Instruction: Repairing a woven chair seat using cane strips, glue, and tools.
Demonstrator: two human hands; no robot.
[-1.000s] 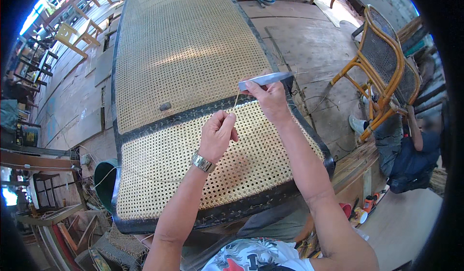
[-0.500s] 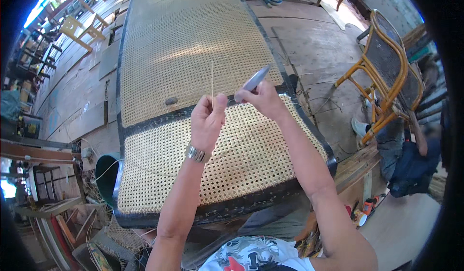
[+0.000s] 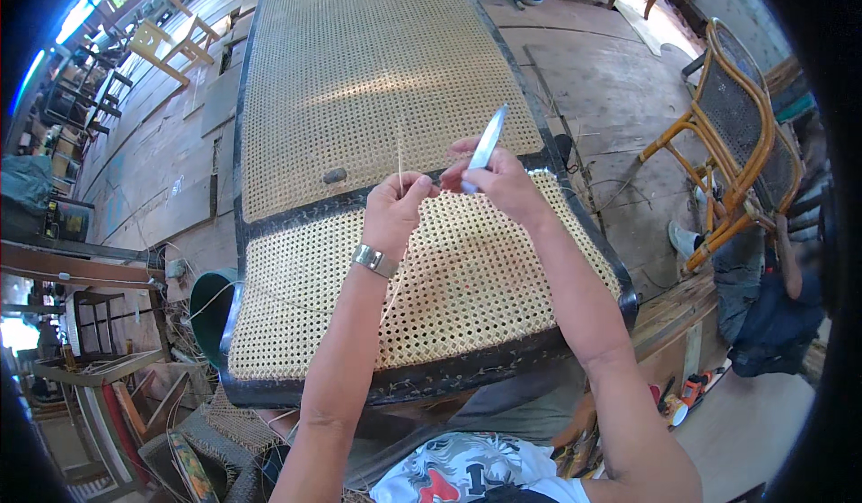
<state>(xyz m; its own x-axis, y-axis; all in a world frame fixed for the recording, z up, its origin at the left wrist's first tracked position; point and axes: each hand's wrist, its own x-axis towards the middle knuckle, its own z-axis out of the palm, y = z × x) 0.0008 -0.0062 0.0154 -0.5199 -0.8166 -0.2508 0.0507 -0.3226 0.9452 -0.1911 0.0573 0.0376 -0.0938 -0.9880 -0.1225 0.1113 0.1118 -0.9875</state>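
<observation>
Pinched between thumb and fingers, a thin strand (image 3: 400, 148) is held in the left hand (image 3: 392, 211), while the right hand (image 3: 498, 184) is closed around the lower end of a silver blade (image 3: 486, 144). Both hands are above the panel (image 3: 377, 99), near its dark crossband, with the strand standing up over the far section's mesh. Handling the strand well here probably calls for a firm but light pinch, so that it neither slips nor kinks, and for the blade's edge to be turned away from the left fingertips. Steady wrists should help, as should clearance between the blade and the panel's weave. As for pose, both forearms reach in from the panel's near edge, the left rising almost straight to a watch (image 3: 374, 260), the right slanting inward over the panel's right side. The right thumb lies against the blade, whose tip points up toward the panel's far end. Whether the two hands' fingertips touch over the panel, I cannot tell.
</observation>
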